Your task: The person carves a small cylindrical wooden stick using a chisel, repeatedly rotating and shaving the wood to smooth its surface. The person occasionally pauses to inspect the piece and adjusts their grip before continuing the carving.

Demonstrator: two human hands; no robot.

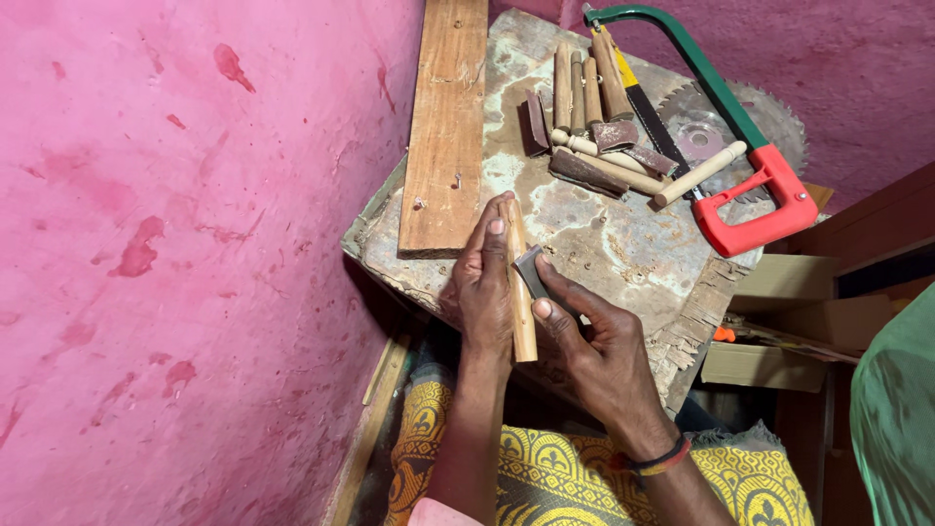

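My left hand (482, 287) grips a short round wooden dowel (521, 321) that points away from me over the near edge of a worn worktop (594, 234). My right hand (594, 341) holds a small folded piece of dark sandpaper (532, 273) pressed against the right side of the dowel. Both hands touch the dowel near its middle.
A wooden plank (446, 127) lies along the worktop's left side. Several dowels and sandpaper scraps (594, 117) sit at the back, beside a green and red hacksaw (750, 166) and a circular saw blade (711, 131). A pink wall (175, 244) stands left; cardboard boxes (779, 321) right.
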